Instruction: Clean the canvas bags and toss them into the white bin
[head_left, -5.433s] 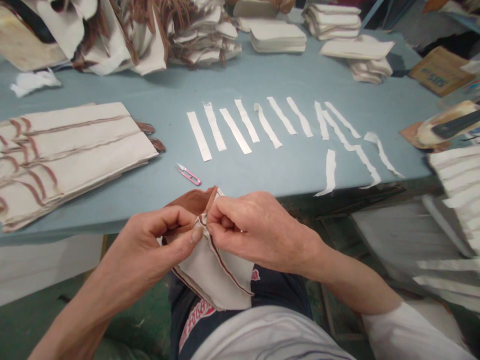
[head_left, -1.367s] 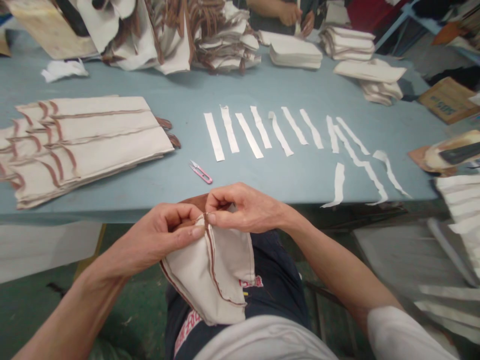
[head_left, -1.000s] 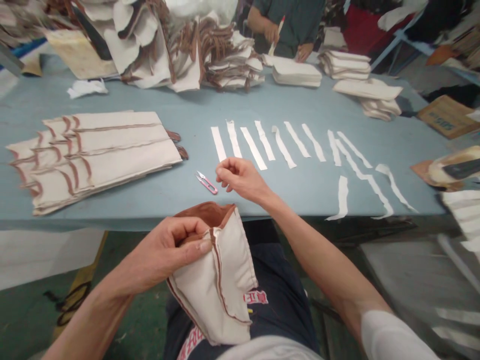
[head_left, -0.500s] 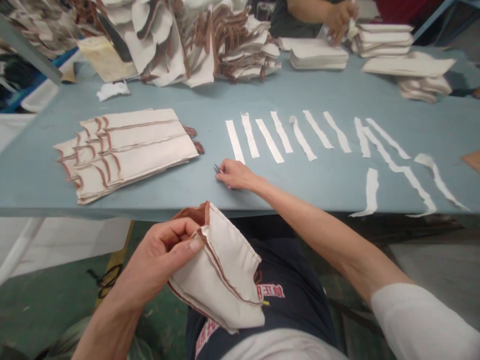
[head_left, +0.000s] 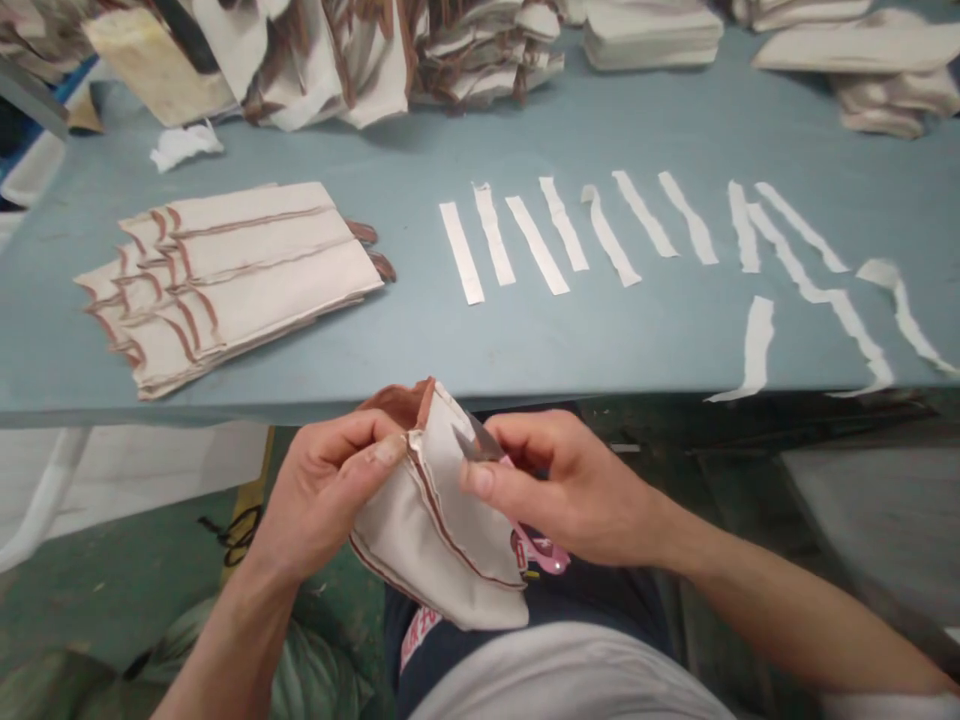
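My left hand [head_left: 341, 490] pinches the upper edge of a cream cloth piece with brown trim [head_left: 472, 520], beside a raised seam. The piece looks like a sewn bag or sleeve, with brown material showing at its top, and hangs over my lap. In my right hand [head_left: 555, 485] is a pair of scissors with pink handles [head_left: 551, 556]. Their metal blades point up and left, close in front of the cloth near its top edge. Whether the blades touch the cloth I cannot tell. My right fingers are closed around the scissors, hiding their middle.
On the blue-grey table [head_left: 300, 365] lies a stack of similar cream pieces [head_left: 247, 260] at left. Several white strips [head_left: 463, 255] are spread across the right half. Heaped cream and brown pieces [head_left: 322, 60] stand at the back, with folded cream stacks [head_left: 652, 40] farther right.
My right hand has come back from the tabletop to the cloth, bringing the scissors. My left hand keeps its hold on the cloth. The view has tipped downward; the co-worker's hand is out of sight.
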